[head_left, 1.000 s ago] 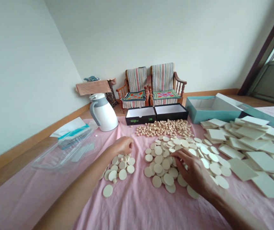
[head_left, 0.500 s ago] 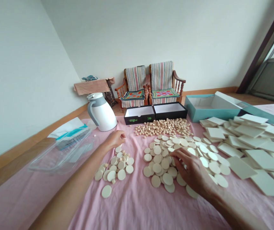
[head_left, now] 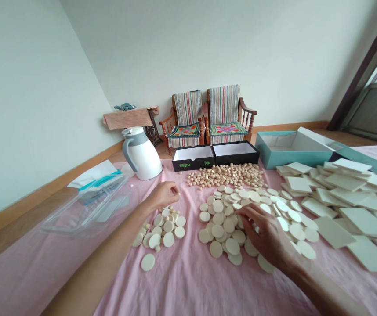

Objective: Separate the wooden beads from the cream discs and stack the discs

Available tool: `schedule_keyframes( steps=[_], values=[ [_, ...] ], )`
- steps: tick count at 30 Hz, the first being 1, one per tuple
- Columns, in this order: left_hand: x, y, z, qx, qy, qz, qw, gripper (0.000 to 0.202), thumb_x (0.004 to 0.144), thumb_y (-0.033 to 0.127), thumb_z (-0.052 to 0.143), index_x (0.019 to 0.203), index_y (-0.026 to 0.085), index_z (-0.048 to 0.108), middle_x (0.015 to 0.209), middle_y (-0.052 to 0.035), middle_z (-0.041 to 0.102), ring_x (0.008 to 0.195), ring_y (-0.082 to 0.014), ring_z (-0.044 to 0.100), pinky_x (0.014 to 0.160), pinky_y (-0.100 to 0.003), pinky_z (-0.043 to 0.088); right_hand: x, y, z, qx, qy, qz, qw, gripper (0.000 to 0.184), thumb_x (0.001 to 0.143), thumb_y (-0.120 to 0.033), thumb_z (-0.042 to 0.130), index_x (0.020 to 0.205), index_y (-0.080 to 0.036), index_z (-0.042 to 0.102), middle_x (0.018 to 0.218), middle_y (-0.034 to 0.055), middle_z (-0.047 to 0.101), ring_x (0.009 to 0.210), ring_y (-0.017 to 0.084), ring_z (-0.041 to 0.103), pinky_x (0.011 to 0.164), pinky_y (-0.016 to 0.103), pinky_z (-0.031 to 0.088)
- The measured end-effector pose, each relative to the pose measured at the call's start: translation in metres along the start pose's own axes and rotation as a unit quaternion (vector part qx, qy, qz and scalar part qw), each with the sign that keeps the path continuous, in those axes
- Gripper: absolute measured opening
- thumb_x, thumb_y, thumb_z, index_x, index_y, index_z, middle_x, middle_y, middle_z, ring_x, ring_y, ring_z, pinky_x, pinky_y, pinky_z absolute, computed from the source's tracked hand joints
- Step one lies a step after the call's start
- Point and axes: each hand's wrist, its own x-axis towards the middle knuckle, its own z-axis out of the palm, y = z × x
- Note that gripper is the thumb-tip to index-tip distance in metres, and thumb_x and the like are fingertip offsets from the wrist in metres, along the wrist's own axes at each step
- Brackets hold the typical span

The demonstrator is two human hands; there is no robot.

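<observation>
My left hand [head_left: 164,194] hovers just above the far end of a small pile of cream round discs [head_left: 162,229], its fingers curled into a pinch on something too small to make out. My right hand [head_left: 263,232] lies palm down on the right side of a larger pile of round discs [head_left: 219,219], fingers spread over them. One single disc [head_left: 148,262] lies apart near me on the pink cloth [head_left: 191,281].
Beyond the discs lie a heap of small wooden pegs [head_left: 224,174], two open black boxes [head_left: 193,159], a white jug [head_left: 141,153] and an open teal box [head_left: 290,149]. Square cream tiles [head_left: 340,197] cover the right. A clear plastic container [head_left: 86,206] sits left. Two striped chairs [head_left: 208,116] stand behind.
My left hand rose off the small disc pile, swung away toward the jug, then came back a little, still curled. My right hand stayed on the large pile.
</observation>
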Motion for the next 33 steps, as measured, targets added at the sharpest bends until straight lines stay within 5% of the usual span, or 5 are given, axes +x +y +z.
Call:
schedule_keyframes(
  steps=[4,12,21,26,33],
  values=[
    [-0.005,0.023,-0.007,-0.181,-0.023,0.081,0.980,0.032,0.079,0.033,0.053,0.102,0.013,0.062,0.091,-0.0061,0.068,0.075,-0.0146,0.062,0.065,-0.023,0.048,0.000,0.001,-0.001,-0.003,0.002,-0.002,1.000,0.021,0.090,-0.023,0.039,0.095,-0.023,0.059,0.090,0.0028,0.060,0.073,0.013,0.058,0.067,0.026,0.045],
    [-0.019,-0.026,-0.009,0.027,-0.071,0.061,0.995,0.037,0.058,0.004,0.051,0.089,0.016,0.067,0.091,-0.0035,0.067,0.075,-0.0149,0.059,0.069,-0.023,0.045,0.000,0.000,0.000,-0.008,-0.003,0.000,1.000,0.020,0.089,-0.022,0.040,0.094,-0.022,0.059,0.090,0.0026,0.060,0.072,0.013,0.058,0.066,0.026,0.045],
    [-0.027,-0.042,-0.006,0.039,-0.071,0.078,0.994,0.030,0.059,0.009,0.054,0.085,0.017,0.069,0.079,-0.0010,0.065,0.069,-0.0136,0.057,0.063,-0.021,0.041,-0.002,0.004,0.002,-0.004,0.000,-0.002,1.000,0.020,0.089,-0.023,0.040,0.094,-0.023,0.060,0.090,0.0020,0.060,0.072,0.013,0.058,0.066,0.025,0.045],
    [-0.030,-0.025,-0.010,0.052,-0.005,0.048,0.997,0.025,0.065,0.016,0.058,0.088,0.017,0.068,0.080,-0.0029,0.065,0.070,-0.0150,0.058,0.064,-0.023,0.043,-0.002,0.005,0.002,-0.007,0.000,-0.002,1.000,0.020,0.088,-0.023,0.041,0.094,-0.023,0.059,0.090,0.0022,0.060,0.072,0.013,0.058,0.067,0.026,0.046],
    [-0.029,0.018,-0.012,-0.158,-0.032,0.111,0.981,0.034,0.076,0.017,0.051,0.109,0.015,0.061,0.100,-0.0062,0.066,0.082,-0.0128,0.060,0.068,-0.020,0.047,-0.001,0.005,0.003,-0.008,0.001,-0.002,1.000,0.020,0.089,-0.023,0.040,0.093,-0.023,0.060,0.091,0.0030,0.060,0.072,0.013,0.058,0.066,0.026,0.046]
  ],
)
